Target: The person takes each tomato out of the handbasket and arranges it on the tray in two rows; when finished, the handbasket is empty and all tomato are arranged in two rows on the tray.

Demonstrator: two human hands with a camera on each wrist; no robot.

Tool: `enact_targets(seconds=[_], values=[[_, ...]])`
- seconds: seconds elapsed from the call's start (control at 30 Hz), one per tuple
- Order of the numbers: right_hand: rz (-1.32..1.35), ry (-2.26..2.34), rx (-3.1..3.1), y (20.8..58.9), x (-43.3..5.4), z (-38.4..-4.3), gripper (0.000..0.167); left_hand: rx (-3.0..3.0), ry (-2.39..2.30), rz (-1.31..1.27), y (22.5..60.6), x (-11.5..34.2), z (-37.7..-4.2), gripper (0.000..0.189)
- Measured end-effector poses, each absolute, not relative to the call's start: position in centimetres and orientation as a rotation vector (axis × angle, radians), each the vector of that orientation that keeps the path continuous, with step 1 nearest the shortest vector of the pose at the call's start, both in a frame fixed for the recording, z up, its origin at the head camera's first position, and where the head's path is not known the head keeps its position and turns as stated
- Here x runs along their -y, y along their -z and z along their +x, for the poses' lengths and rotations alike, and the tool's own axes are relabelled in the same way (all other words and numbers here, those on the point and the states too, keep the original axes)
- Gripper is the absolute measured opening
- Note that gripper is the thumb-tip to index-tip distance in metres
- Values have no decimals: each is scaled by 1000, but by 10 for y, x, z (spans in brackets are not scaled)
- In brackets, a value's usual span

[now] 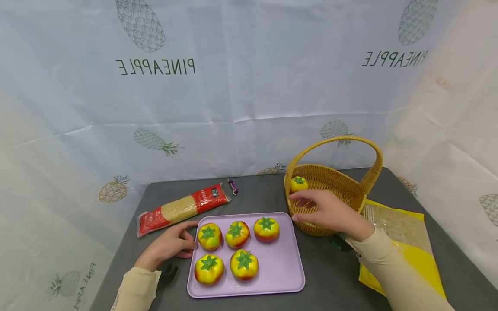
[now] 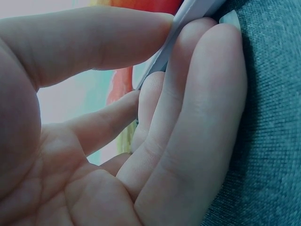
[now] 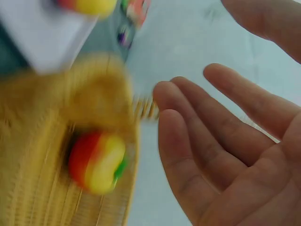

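My left hand [image 1: 170, 245] pinches the left rim of a lilac tray [image 1: 278, 270]; in the left wrist view the thumb [image 2: 136, 35] lies on one side of the rim and the fingers on the other. Several shiny yellow-and-red fruits [image 1: 244, 264] with green leafy caps sit on the tray, towards its left and middle. My right hand [image 1: 330, 211] hovers over the front left of a wicker basket [image 1: 330, 175], fingers apart and holding nothing. One similar fruit [image 3: 96, 162] lies inside the basket at its left end.
Behind the tray lies a red-ended pack of noodles [image 1: 179, 210], with a small purple wrapped sweet [image 1: 232, 186] beside it. A yellow bag [image 1: 412, 259] lies under my right forearm. The basket's tall handle [image 1: 334, 139] arches above it. A pineapple-print cloth [image 1: 249, 86] hangs behind the table.
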State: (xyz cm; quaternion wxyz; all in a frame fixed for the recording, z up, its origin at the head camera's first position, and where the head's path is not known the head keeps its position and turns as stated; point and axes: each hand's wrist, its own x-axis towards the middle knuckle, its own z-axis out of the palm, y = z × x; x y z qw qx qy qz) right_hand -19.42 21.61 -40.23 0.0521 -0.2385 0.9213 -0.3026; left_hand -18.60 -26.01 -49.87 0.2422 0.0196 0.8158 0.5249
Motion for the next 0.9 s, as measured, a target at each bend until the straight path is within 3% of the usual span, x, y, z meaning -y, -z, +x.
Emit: enact_targets(seconds=[0.33,0.9], values=[[-487,961,-2825,402,-258,-244,58,-2220,-1442,45,500,261,-186,74],[-413,962,-2729,430,-274,-296,71,-2227,-1439,-7,498,258,-185,74]])
